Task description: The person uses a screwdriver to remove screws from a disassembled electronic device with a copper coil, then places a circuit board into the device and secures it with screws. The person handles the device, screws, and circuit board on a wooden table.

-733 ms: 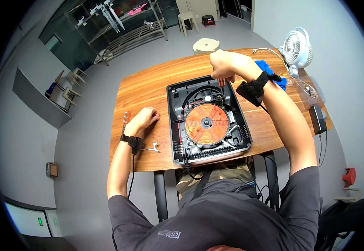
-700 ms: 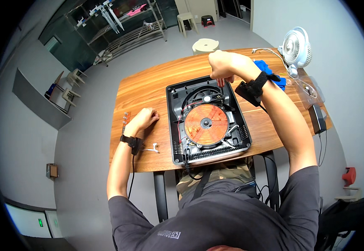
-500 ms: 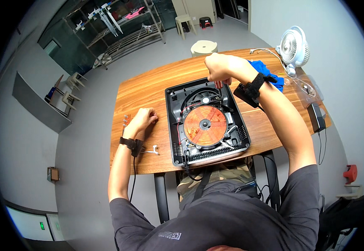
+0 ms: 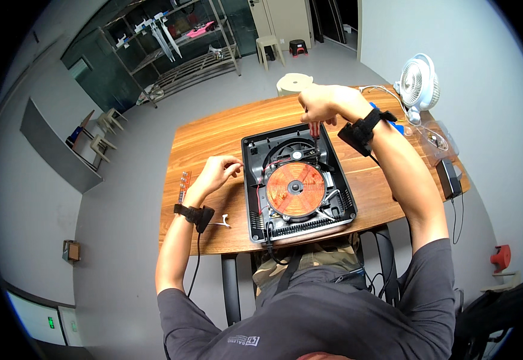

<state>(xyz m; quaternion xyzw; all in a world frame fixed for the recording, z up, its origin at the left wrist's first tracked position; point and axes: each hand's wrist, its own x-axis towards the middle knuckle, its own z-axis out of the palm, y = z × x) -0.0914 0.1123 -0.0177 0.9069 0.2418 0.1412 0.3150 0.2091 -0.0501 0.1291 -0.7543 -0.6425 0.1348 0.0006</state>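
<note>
An opened black appliance housing [image 4: 250,198] lies on the wooden table [image 4: 207,123], showing a round copper-coloured coil [image 4: 295,189], a fan [image 4: 290,150] and wires. My right hand [image 4: 324,103] is closed round a red-handled screwdriver [image 4: 314,130], held upright with its shaft down inside the housing's back right part; the tip is hard to make out. My left hand [image 4: 228,168] is beside the housing's left edge, fingers bent and slightly apart, holding nothing visible. A small orange board [image 4: 184,187] and a short white cable [image 4: 225,222] lie near my left wrist.
A white fan [image 4: 416,84], a blue cloth [image 4: 399,129], a clear container [image 4: 438,144] and a black power adapter [image 4: 449,178] are on the table's right side. A cream stool [image 4: 293,81] stands behind the table, a metal rack [image 4: 177,78] farther back.
My left hand has moved right toward the housing's edge and its fingers have loosened. More of the screwdriver shows under my right hand. The whole view has shifted slightly.
</note>
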